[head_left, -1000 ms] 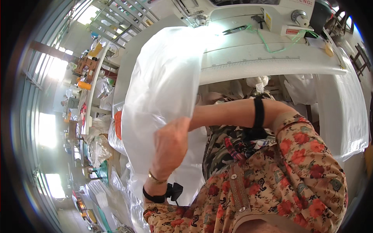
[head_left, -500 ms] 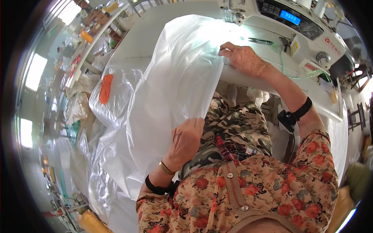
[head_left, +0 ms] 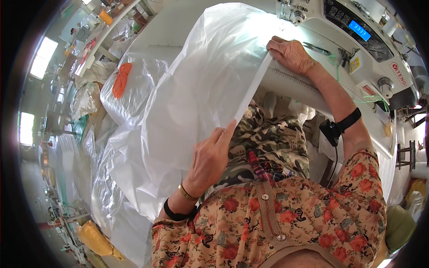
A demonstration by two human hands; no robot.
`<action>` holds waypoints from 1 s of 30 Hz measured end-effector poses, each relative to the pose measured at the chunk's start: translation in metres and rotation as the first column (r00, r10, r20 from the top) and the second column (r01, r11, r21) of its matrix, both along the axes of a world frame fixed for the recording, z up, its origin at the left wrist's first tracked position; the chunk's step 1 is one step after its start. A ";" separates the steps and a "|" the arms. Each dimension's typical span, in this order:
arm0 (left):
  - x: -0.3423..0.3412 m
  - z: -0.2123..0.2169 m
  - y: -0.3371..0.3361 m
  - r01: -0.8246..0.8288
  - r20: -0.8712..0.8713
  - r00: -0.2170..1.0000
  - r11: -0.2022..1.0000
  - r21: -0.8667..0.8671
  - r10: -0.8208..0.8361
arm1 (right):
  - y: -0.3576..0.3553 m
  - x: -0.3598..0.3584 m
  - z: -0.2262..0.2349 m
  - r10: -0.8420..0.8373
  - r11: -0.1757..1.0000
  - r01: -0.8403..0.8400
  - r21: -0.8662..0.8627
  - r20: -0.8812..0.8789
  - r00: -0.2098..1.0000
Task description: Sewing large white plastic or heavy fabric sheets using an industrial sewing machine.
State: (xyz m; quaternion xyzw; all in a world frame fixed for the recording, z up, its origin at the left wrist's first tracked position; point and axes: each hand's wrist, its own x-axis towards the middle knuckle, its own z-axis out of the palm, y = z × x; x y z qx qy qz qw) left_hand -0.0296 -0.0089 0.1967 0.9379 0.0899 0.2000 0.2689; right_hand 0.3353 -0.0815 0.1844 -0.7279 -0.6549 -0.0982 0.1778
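A large translucent white plastic sheet [head_left: 192, 85] spreads over the sewing table and hangs down on my left. Its right edge shows as a narrow folded band running between my two hands. At the upper end, beside the lit sewing area, my right hand [head_left: 292, 56] pinches the edge between thumb and fingers. Lower down, near my lap, my left hand [head_left: 210, 154] is closed on the same edge, its index finger stretched along the fold. The left thumb is hidden.
A white sewing machine [head_left: 357, 58] with a blue display stands at upper right. Thread snips [head_left: 316, 48] and green thread [head_left: 338, 76] lie near it. A ruler scale [head_left: 295, 76] runs along the table edge. An orange bundle [head_left: 121, 80] rests on clear plastic at left.
My left hand has turned from a closed fist to an extended index finger along the fold. The folded band shows wider. The view has shifted, while my right hand keeps its pinch.
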 end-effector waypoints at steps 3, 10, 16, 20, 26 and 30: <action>-0.001 -0.010 0.004 0.030 0.012 0.999 0.997 0.075 -0.031 | 0.005 0.001 -0.001 0.027 1.000 -0.028 0.006 0.028 0.999; 0.004 -0.026 0.008 -0.002 0.029 1.000 1.000 -0.008 0.002 | 0.013 0.001 -0.006 -0.091 0.995 0.093 -0.039 0.051 0.995; 0.029 -0.046 -0.008 0.185 0.031 0.982 0.982 0.041 -0.187 | 0.010 -0.006 -0.011 -0.358 0.934 0.357 0.020 0.035 0.933; 0.046 -0.045 -0.009 0.280 0.056 0.957 0.957 0.075 -0.284 | 0.003 -0.011 -0.013 -0.459 0.885 0.466 0.004 0.176 0.871; 0.058 -0.047 -0.006 0.319 0.047 0.945 0.942 0.107 -0.325 | -0.009 -0.017 -0.015 -0.519 0.853 0.521 0.017 0.129 0.845; 0.061 -0.050 0.001 0.300 0.063 0.949 0.947 0.111 -0.308 | -0.010 -0.020 -0.011 -0.530 0.844 0.533 -0.055 0.063 0.846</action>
